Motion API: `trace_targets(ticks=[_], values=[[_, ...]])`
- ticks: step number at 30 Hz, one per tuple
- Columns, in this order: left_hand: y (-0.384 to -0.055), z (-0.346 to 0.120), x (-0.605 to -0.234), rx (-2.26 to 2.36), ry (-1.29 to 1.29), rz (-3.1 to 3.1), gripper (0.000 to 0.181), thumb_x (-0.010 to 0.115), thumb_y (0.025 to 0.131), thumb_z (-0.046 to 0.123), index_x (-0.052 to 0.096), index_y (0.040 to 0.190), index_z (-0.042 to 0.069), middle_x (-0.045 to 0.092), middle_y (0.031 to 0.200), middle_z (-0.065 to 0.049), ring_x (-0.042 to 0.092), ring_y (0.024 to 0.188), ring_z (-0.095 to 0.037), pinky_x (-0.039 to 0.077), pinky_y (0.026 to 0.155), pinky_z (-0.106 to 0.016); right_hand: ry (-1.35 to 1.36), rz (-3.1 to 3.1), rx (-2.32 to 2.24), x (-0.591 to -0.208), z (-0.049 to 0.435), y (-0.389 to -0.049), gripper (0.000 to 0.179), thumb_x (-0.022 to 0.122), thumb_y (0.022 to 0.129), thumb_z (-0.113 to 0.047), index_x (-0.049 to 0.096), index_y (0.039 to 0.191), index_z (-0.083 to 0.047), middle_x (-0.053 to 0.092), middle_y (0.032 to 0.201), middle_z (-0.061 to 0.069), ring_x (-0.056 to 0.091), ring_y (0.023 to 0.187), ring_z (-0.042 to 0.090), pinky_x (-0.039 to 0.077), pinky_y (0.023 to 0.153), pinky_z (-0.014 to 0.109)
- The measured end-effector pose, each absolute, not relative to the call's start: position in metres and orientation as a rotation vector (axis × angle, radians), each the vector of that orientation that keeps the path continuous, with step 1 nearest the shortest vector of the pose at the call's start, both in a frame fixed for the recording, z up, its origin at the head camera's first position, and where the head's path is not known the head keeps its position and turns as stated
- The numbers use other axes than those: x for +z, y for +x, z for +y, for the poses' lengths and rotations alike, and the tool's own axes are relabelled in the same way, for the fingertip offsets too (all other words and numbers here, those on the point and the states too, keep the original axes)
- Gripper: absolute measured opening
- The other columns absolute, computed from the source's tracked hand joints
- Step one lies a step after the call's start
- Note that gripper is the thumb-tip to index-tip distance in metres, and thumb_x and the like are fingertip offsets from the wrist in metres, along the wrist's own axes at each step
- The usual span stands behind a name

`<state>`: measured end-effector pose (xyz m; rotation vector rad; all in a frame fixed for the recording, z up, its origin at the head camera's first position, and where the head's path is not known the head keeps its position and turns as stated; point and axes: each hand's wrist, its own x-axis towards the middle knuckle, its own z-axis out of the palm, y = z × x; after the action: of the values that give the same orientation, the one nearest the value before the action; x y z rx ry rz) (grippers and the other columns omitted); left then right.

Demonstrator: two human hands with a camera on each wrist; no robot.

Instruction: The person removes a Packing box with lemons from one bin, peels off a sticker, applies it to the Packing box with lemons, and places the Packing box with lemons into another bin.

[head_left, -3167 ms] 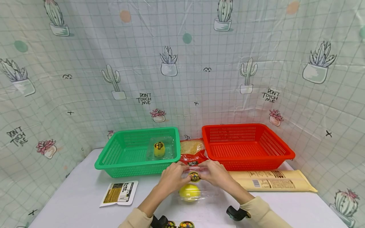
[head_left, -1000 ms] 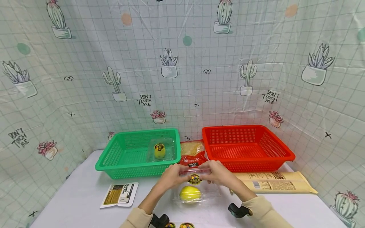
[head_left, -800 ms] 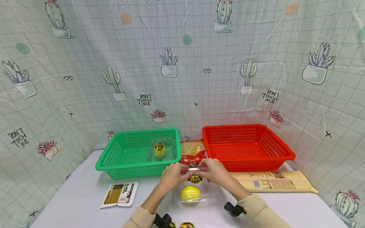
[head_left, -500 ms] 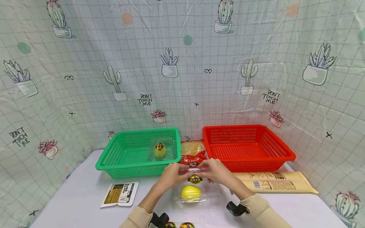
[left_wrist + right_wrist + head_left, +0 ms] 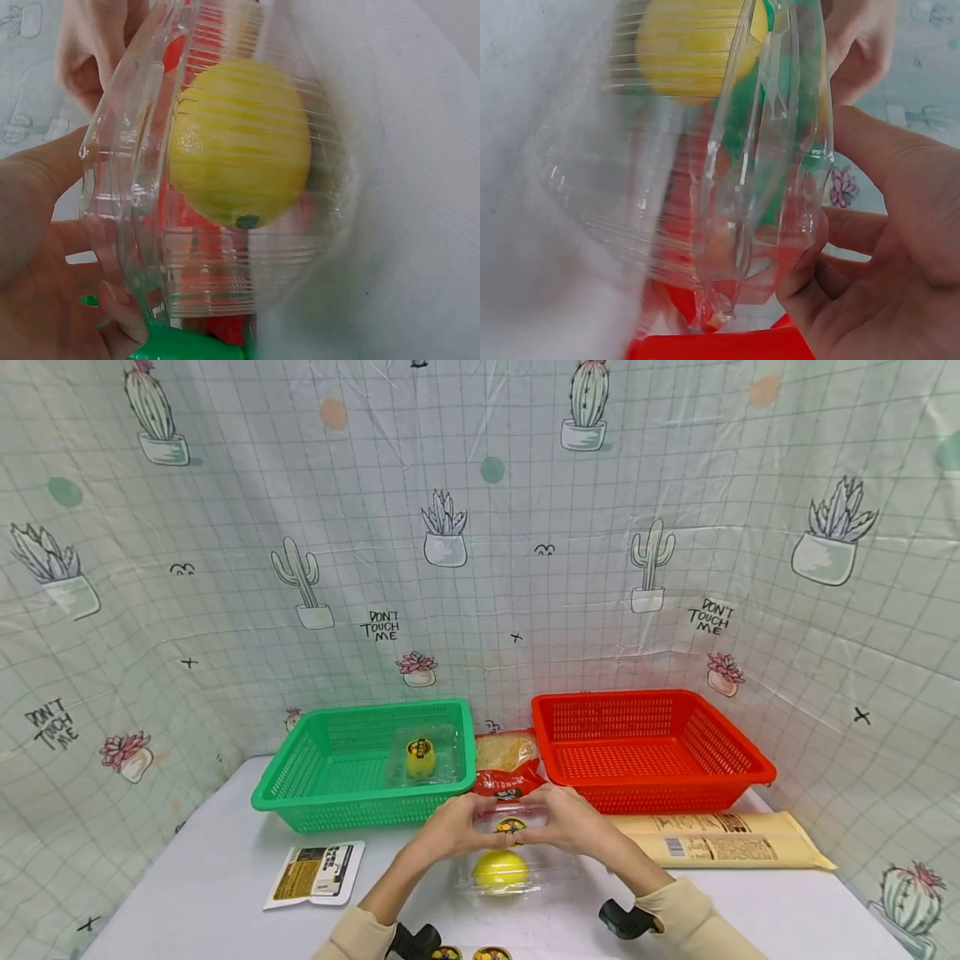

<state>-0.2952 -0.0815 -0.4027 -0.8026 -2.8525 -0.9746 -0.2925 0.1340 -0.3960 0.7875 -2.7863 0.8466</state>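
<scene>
A clear plastic clamshell box (image 5: 551, 870) stands on the table in front of me, its lid over a round yellow fruit (image 5: 501, 870). A round dark sticker with fruit pictures (image 5: 511, 827) lies on the lid's top. My left hand (image 5: 448, 831) grips the lid from the left and my right hand (image 5: 573, 822) from the right. Both thumbs reach inward over the sticker, while the index fingers lie along the far edge. In the left wrist view, the fruit (image 5: 240, 142) shows through the ribbed wall. Some fingertips are hidden behind the lid.
The green basket (image 5: 360, 806) holds another clear box with a stickered yellow fruit (image 5: 420, 758). Right of it are a red food bag (image 5: 506, 760), a red basket (image 5: 652, 797) and a long beige packet (image 5: 727, 841). A white-brown pouch (image 5: 315, 874) lies left; more round stickers (image 5: 491, 953) lie in front.
The thumbs have moved from the lid's far edge nearer to me, onto the sticker, partly covering it. The box and fruit have stayed almost in place.
</scene>
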Motion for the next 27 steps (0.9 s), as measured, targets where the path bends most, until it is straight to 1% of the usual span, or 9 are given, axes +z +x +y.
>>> trace_targets(ticks=[3,6,10,13,18,20,23,25,27], values=[[-0.292,-0.086,-0.406,-1.012,-0.823,-2.772,0.059,0.076,0.084,0.038,0.063,0.128,-0.001,0.067,0.126,-0.015,0.061,0.119,-0.031,0.05,0.096,-0.049,0.785,-2.742,0.932,-0.398,0.139,-0.29,0.049,0.08,0.08,-0.033,0.07,0.116,-0.001,0.069,0.115,0.012,0.065,0.09,0.019,0.054,0.076,0.03],[-0.287,-0.091,-0.407,-1.016,-0.82,-2.672,0.047,0.074,0.087,0.03,0.066,0.123,0.001,0.068,0.124,-0.015,0.061,0.118,-0.034,0.048,0.098,-0.053,0.746,-2.68,0.999,-0.4,0.147,-0.288,0.044,0.078,0.084,-0.028,0.069,0.118,-0.003,0.067,0.116,0.013,0.056,0.074,0.008,0.047,0.064,0.02],[-0.28,-0.099,-0.404,-0.986,-0.779,-2.604,0.036,0.072,0.088,0.026,0.071,0.118,0.004,0.069,0.121,-0.012,0.062,0.115,-0.034,0.043,0.098,-0.059,0.676,-2.636,0.972,-0.4,0.158,-0.284,0.033,0.077,0.085,-0.023,0.072,0.113,-0.009,0.069,0.105,0.008,0.045,0.063,0.002,0.041,0.06,0.02],[-0.274,-0.106,-0.402,-0.952,-0.744,-2.608,0.034,0.072,0.088,0.026,0.072,0.115,0.005,0.07,0.119,-0.012,0.062,0.112,-0.033,0.043,0.095,-0.06,0.619,-2.644,0.924,-0.4,0.165,-0.279,0.027,0.076,0.085,-0.023,0.075,0.109,-0.012,0.069,0.098,0.002,0.046,0.061,-0.001,0.041,0.067,0.023],[-0.269,-0.119,-0.405,-0.981,-0.691,-2.659,0.04,0.072,0.088,0.027,0.069,0.12,0.004,0.067,0.123,-0.016,0.062,0.114,-0.036,0.043,0.097,-0.063,0.592,-2.673,0.919,-0.401,0.177,-0.27,0.029,0.076,0.085,-0.026,0.074,0.108,-0.008,0.07,0.098,0.005,0.05,0.056,-0.003,0.043,0.061,0.021],[-0.269,-0.124,-0.408,-1.045,-0.683,-2.679,0.044,0.071,0.089,0.028,0.066,0.123,0.002,0.065,0.127,-0.019,0.064,0.112,-0.036,0.049,0.094,-0.058,0.609,-2.71,0.951,-0.402,0.181,-0.267,0.036,0.075,0.085,-0.028,0.072,0.111,-0.004,0.07,0.1,0.009,0.053,0.053,-0.002,0.044,0.052,0.02],[-0.272,-0.132,-0.414,-1.206,-0.69,-2.694,0.051,0.07,0.09,0.03,0.06,0.129,-0.002,0.06,0.132,-0.023,0.069,0.1,-0.034,0.059,0.078,-0.036,0.634,-2.783,0.997,-0.403,0.186,-0.263,0.047,0.074,0.086,-0.033,0.067,0.118,0.001,0.07,0.101,0.01,0.057,0.052,0.0,0.045,0.05,0.02],[-0.274,-0.135,-0.416,-1.312,-0.703,-2.7,0.056,0.069,0.091,0.03,0.056,0.132,-0.006,0.058,0.133,-0.027,0.073,0.089,-0.032,0.059,0.066,-0.029,0.655,-2.83,1.033,-0.403,0.189,-0.26,0.054,0.073,0.086,-0.037,0.065,0.122,0.003,0.07,0.101,0.008,0.059,0.052,0.006,0.044,0.048,0.021],[-0.275,-0.138,-0.417,-1.396,-0.709,-2.709,0.059,0.069,0.091,0.03,0.053,0.134,-0.007,0.06,0.13,-0.029,0.074,0.078,-0.03,0.057,0.062,-0.024,0.685,-2.864,1.07,-0.402,0.192,-0.257,0.059,0.072,0.087,-0.039,0.062,0.126,0.004,0.07,0.099,0.005,0.06,0.052,0.011,0.044,0.047,0.022]])
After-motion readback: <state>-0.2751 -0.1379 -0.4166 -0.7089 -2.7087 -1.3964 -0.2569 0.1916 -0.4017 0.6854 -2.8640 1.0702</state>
